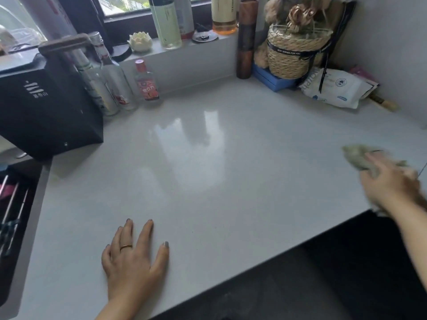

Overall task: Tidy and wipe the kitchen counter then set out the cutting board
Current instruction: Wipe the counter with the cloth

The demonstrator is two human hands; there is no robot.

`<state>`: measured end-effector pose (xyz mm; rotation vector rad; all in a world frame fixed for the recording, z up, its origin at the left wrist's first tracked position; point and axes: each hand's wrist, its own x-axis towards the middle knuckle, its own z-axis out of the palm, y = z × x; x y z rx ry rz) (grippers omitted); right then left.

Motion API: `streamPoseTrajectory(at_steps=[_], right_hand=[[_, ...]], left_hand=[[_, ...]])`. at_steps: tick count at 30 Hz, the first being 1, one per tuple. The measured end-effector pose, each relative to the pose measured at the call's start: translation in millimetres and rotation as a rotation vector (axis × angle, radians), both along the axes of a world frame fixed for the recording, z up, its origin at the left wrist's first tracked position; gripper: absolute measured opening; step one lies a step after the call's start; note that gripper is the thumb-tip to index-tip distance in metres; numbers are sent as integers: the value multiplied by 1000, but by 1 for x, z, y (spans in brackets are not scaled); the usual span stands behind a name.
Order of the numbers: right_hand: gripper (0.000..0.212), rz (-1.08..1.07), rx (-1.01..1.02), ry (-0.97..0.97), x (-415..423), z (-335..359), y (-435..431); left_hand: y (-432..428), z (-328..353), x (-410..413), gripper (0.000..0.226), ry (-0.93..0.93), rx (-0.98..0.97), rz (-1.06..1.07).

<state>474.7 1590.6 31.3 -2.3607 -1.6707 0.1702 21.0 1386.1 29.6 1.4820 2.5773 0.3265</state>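
A glossy pale grey stone table (208, 158) fills a kitchen corner below a dark-framed window (129, 17), daylight mirrored on its bare middle. A black paper gift bag (46, 107) stands at its left edge beside clear glass bottles (115, 84); a rope-wound basket (293, 56) occupies the far right corner. The person's left hand (134, 257) lies flat, fingers spread, near the front edge. The right hand (390, 183), blurred, has its grip closed around a crumpled greyish-green cloth (360, 155) at the table's right side.

Left hand (134, 257) flat, right hand (390, 183) clenched.
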Motion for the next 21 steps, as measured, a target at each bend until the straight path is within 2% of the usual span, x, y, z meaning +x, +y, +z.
streamPoseTrajectory(at_steps=[3,6,10,14,17,21], right_hand=[[60,-70,-92,52,51,-21,45],[64,-65,-75,150,46,-49,58],[69,10,5,181,-35,-32,-4],[54,140,16,185,-128,-18,-69],[51,169,14,187,-209,-2,-123],[50,247,101,257,-314,19,-193]], left_hand=[[1,2,1,80,4,1,8],[2,5,2,78,0,-3,0],[-1,10,1,63,-123,122,12],[-23,18,-10,51,-307,308,-9],[-58,18,-35,44,-192,338,10],[-111,18,-96,54,-103,281,220]])
